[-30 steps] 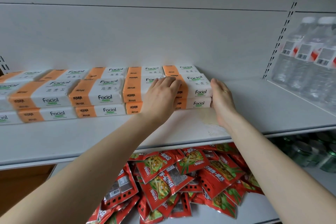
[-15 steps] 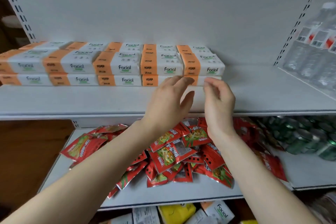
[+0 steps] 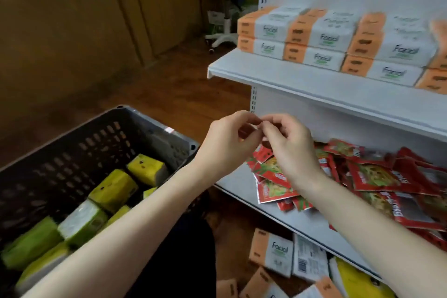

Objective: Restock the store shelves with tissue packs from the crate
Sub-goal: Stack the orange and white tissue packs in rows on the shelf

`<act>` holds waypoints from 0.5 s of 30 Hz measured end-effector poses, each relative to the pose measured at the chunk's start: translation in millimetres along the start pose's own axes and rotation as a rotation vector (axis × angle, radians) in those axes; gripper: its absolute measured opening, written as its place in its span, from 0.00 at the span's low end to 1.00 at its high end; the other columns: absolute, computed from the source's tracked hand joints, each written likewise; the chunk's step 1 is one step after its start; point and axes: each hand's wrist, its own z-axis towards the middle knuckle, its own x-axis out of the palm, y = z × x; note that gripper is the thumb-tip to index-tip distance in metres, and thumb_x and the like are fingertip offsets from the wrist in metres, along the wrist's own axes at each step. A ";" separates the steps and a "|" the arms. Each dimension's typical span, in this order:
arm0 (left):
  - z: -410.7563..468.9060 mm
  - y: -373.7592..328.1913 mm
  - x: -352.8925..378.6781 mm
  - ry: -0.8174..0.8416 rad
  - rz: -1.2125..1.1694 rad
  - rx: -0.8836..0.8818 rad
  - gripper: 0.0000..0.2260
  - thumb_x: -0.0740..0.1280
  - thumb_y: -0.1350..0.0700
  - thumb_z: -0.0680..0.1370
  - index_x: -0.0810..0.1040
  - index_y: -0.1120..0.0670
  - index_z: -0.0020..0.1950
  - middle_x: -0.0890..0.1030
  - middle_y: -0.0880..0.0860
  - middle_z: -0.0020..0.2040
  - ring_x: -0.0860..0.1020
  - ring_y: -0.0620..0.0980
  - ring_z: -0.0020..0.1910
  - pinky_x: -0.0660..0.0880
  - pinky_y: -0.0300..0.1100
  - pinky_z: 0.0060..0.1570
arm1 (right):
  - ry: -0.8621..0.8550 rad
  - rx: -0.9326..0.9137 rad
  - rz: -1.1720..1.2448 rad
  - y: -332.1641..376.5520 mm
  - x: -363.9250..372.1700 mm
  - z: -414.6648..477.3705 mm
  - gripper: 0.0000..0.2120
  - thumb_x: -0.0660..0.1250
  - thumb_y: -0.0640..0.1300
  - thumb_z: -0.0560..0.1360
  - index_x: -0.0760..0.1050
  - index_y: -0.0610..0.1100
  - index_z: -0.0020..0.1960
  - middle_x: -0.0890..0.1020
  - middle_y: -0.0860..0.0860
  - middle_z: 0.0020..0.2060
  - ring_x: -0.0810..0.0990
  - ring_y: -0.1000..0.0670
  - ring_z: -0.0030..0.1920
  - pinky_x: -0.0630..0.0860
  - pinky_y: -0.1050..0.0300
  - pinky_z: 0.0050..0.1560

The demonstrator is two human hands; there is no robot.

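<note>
Plastic, dark grey and pierced with rows of slots, forms the crate (image 3: 96, 152) below and to the left of the left hand (image 3: 227, 145); its right corner shows just beside that wrist. Inside lie soft, pillowy tissue packs (image 3: 113, 189) in glossy yellow-green wrap, tumbled at angles under the left forearm. Both hands hang in the air with fingers curled, the tips of the left meeting those of the right hand (image 3: 290, 147); whether they pinch anything small cannot be told. Above and to the right of the hands, brick-shaped orange-and-white packs (image 3: 326, 38) sit two high, close to the front lip of the white metal shelf (image 3: 314, 89). Behind and below the right hand, crinkled red foil sachets (image 3: 372, 176) spill over a lower shelf (image 3: 232, 176). Open air lies between the hands and the crate's mouth; beyond the left hand, past the shelf end, is bare wooden floor (image 3: 169, 84).
</note>
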 end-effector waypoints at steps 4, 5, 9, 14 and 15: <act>-24.8 59.4 -47.6 -0.058 0.072 -0.130 0.06 0.67 0.58 0.74 0.81 0.54 0.50 0.79 0.45 0.38 0.77 0.39 0.36 0.72 0.26 0.40 | 0.218 -0.002 -0.057 -5.8 75.5 4.4 0.09 0.63 0.41 0.76 0.74 0.54 0.43 0.81 0.53 0.42 0.80 0.49 0.48 0.78 0.49 0.53; -30.0 75.6 -58.4 -0.066 0.082 -0.169 0.06 0.67 0.57 0.74 0.81 0.54 0.50 0.79 0.44 0.37 0.77 0.39 0.36 0.71 0.26 0.40 | 0.262 0.004 -0.069 -8.2 95.4 5.7 0.10 0.63 0.40 0.76 0.74 0.54 0.42 0.80 0.53 0.41 0.80 0.49 0.48 0.78 0.48 0.53; -46.6 139.6 -97.2 -0.064 0.127 -0.322 0.05 0.67 0.57 0.75 0.81 0.54 0.49 0.77 0.44 0.36 0.75 0.38 0.32 0.68 0.24 0.36 | 0.426 0.032 -0.156 -20.6 173.6 12.4 0.05 0.62 0.40 0.76 0.76 0.47 0.47 0.78 0.54 0.38 0.77 0.52 0.45 0.72 0.60 0.45; -62.1 224.1 -121.8 0.004 0.097 -0.552 0.07 0.66 0.54 0.74 0.79 0.54 0.49 0.82 0.51 0.38 0.77 0.46 0.36 0.71 0.35 0.39 | 0.680 0.213 -0.317 -43.5 262.7 27.9 0.05 0.61 0.41 0.76 0.75 0.45 0.49 0.80 0.47 0.41 0.80 0.45 0.46 0.78 0.49 0.49; -64.3 243.4 -121.0 0.020 0.053 -0.617 0.09 0.66 0.51 0.73 0.79 0.55 0.49 0.83 0.52 0.39 0.80 0.48 0.39 0.75 0.40 0.42 | 0.743 0.264 -0.355 -50.7 278.1 32.2 0.05 0.61 0.40 0.76 0.75 0.44 0.48 0.81 0.44 0.42 0.81 0.43 0.45 0.78 0.48 0.47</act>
